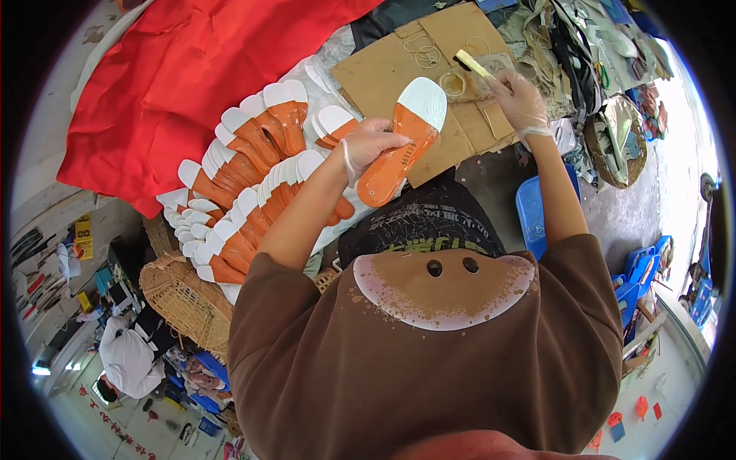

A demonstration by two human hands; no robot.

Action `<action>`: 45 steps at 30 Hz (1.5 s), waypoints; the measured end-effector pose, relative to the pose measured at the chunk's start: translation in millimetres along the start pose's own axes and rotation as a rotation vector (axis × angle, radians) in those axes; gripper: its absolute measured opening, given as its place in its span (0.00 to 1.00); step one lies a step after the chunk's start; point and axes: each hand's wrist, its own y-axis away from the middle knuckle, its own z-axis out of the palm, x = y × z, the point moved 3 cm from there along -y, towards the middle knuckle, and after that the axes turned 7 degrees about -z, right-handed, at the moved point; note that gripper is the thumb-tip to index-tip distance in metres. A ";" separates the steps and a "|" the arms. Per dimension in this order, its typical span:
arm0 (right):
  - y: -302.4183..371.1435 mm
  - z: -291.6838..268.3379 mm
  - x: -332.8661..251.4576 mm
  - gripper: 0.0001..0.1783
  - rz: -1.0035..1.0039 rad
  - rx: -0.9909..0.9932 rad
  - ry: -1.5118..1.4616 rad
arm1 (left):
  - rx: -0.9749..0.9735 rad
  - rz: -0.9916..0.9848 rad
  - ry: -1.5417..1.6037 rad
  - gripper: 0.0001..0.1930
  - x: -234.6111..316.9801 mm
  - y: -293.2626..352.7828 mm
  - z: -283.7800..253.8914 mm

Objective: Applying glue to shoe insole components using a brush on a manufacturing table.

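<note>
An orange shoe insole (396,157) with a glossy white toe end is gripped by my left hand (369,146), which wears a thin clear glove. The insole is tilted, its white end pointing up and away from me. In my gloved right hand (523,103) is a small brush (475,65) with a pale yellow handle and a dark tip. The brush is raised above a round translucent container (452,85) on a cardboard sheet (383,63). To the left, several matching insoles (244,222) lie overlapped in curved rows, white ends outward.
A red cloth (184,84) covers the far left. Rubber bands (422,52) lie on the cardboard, and scraps (537,57) are heaped beyond it. A wicker basket (180,295) stands left of me, a blue stool (530,207) right. A person in white (130,356) is behind at left.
</note>
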 end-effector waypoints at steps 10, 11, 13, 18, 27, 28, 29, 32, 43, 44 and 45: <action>41.6 19.6 -65.1 0.13 -0.329 -0.074 -0.128 | 0.115 0.077 -0.020 0.13 -0.5 -2.1 -13.5; 42.7 22.6 -62.7 0.13 -0.325 -0.073 -0.128 | 0.075 0.076 -0.029 0.14 -2.2 -2.6 -12.7; 36.9 28.3 -55.5 0.13 -0.351 -0.008 0.056 | 0.031 0.073 -0.039 0.14 -2.1 -1.4 -11.5; 7.4 30.5 -8.4 0.14 -0.058 0.140 0.187 | -0.022 0.013 0.032 0.14 -5.0 0.9 -12.0; 44.3 37.4 -39.6 0.13 -0.396 0.015 -0.051 | -0.059 0.035 0.102 0.15 -1.7 9.9 -15.4; 35.3 36.0 -30.5 0.12 -0.249 0.047 0.115 | -0.062 0.034 0.101 0.15 -4.2 8.3 -16.6; 25.4 35.2 -21.3 0.12 -0.105 0.081 0.278 | -0.064 0.018 0.077 0.15 -5.6 5.9 -19.8; 19.3 24.8 -16.0 0.12 -0.045 0.247 0.119 | 0.009 0.034 -0.012 0.15 -6.3 3.2 -23.6; 40.3 36.5 -114.6 0.13 0.124 -0.119 -0.532 | 1.094 0.674 -1.871 0.03 6.6 10.4 -34.7; 39.6 39.9 -122.5 0.14 0.077 -0.143 -0.451 | 1.101 0.671 -1.869 0.03 7.1 9.6 -37.1; 37.9 44.2 -126.8 0.14 0.072 -0.146 -0.451 | 1.105 0.729 -1.884 0.02 7.5 8.5 -38.5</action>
